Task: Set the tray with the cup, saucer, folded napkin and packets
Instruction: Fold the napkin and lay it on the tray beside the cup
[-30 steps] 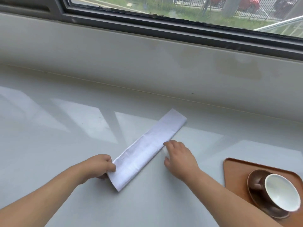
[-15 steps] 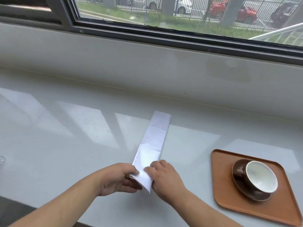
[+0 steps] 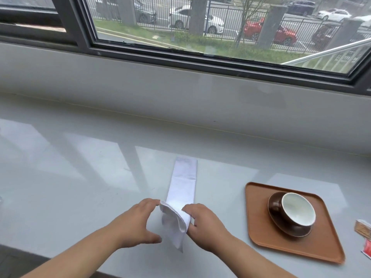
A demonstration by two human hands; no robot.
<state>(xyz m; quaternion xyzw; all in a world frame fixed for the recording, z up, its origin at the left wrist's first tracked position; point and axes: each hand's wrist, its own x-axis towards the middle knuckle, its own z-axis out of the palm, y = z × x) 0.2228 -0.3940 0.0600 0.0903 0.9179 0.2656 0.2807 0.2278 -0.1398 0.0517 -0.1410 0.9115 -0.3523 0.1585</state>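
Nearest the camera, both hands had closed in on the near end of the napkin (image 3: 181, 194). A second before, they had held the strip apart, one at its end and one at its middle, with the strip lying slantwise; by this moment it lay almost straight away from the person, and its near end was lifted off the desk (image 3: 80, 177) and curling over. The right hand (image 3: 202, 222) pinched that raised end between fingers and thumb. The left hand (image 3: 138, 221) stood spread beside it, fingertips just touching the cloth edge, gripping nothing that could be seen. This looked like the start of folding the strip in half, so the napkin was not yet ready for the tray (image 3: 261, 233).

Counted: one napkin, one tray, one cup (image 3: 298, 209) and one saucer (image 3: 289, 227), the cup already on the saucer and both on the tray to the right. At the right edge lay at least two packets (image 3: 364, 236), one brownish and one red, cut off by the frame. Farther off stood the window (image 3: 220, 27).
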